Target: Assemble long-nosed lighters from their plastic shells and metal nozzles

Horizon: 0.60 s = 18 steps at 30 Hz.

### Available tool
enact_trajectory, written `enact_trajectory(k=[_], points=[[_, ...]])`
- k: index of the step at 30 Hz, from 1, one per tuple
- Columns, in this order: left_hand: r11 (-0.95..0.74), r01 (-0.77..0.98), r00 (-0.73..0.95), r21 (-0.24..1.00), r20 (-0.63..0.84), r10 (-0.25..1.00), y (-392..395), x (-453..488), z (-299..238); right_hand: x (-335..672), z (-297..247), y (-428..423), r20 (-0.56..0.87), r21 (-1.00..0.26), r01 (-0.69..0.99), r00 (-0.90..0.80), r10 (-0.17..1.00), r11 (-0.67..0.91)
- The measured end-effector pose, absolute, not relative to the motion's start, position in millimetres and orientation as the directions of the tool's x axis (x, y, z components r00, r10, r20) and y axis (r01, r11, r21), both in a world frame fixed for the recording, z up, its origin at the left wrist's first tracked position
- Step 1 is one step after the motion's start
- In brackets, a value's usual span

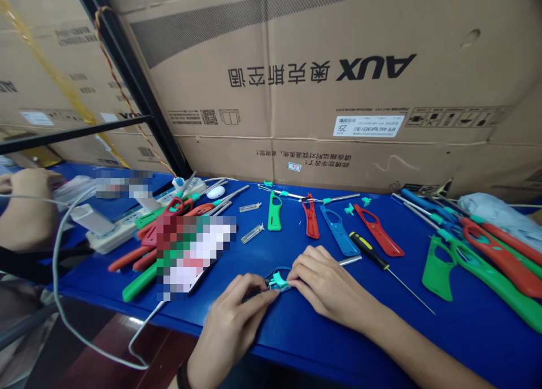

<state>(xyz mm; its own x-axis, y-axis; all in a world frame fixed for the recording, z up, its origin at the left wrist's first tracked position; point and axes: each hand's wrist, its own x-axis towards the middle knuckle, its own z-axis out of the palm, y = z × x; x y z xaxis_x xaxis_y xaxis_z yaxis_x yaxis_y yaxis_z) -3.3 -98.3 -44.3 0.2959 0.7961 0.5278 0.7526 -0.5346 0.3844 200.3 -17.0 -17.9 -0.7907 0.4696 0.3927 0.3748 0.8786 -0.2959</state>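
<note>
My left hand [231,321] and my right hand [326,282] meet at the table's front, both pinching a blue plastic loop-shaped handle [282,270]. A small teal plastic clip [278,280] sits on that handle between my fingertips, and my fingers hide much of the piece. A short metal rod [350,260] lies just beyond my right hand. Close by rests a screwdriver with a black-and-yellow grip [368,253] and a long thin shaft. Flat green, red and blue handles [339,231] lie further back.
The blue table [237,253] holds a heap of red and green handles [486,259] at right. A power strip [114,231], white mouse [215,192] and cable lie at left. Another person's arm [29,208] enters at left. Cardboard boxes [322,90] stand behind.
</note>
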Motion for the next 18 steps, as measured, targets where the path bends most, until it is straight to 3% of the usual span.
enact_trajectory(k=[8, 13, 18], points=[[-0.539, 0.753, 0.303, 0.378, 0.527, 0.794, -99.7, -4.8, -43.7, 199.1, -14.4, -15.7, 0.359, -0.281, 0.389, -0.805, 0.472, 0.877], [-0.55, 0.74, 0.319, 0.387, 0.517, 0.794, -97.3, -6.4, -42.3, 199.2, -13.2, -12.7, 0.328, -0.24, 0.344, -0.851, 0.41, 0.908], [-0.556, 0.73, 0.325, 0.397, 0.514, 0.794, -96.1, -7.4, -40.3, 198.7, -14.4, -8.7, 0.31, -0.279, 0.338, -0.854, 0.418, 0.899]])
